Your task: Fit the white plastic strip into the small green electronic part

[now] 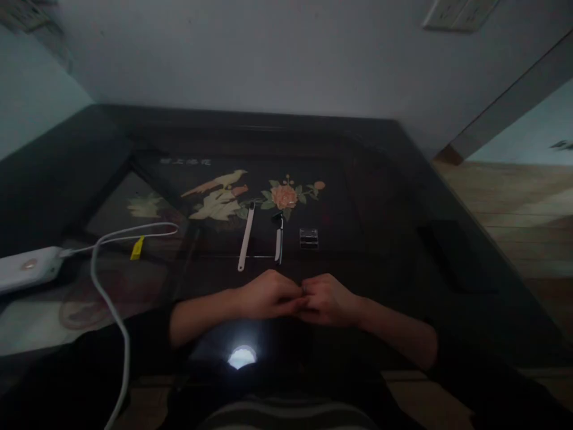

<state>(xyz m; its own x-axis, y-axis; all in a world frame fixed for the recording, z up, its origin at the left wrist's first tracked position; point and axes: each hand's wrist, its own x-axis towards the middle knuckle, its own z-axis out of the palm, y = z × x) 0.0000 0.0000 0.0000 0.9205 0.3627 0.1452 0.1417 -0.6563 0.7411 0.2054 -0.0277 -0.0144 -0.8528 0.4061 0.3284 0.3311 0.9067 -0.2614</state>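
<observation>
Both hands meet at the near edge of the dark glass tabletop (403,197): left hand (268,295) and right hand (329,300) have fingers curled together, pinching something too small to make out. Beyond the fingers lie, untouched, a white stick (246,237), a black-handled razor (279,239) and a small clear case (308,238). The work looks barely begun.

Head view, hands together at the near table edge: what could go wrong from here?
1. The left hand and right hand meet fingertip to fingertip in dim light; whatever they pinch is hidden and might slip unnoticed.
2. The white stick, the dark-tipped tool and the small clear case lie just beyond the knuckles; a forward move could knock them.
</observation>
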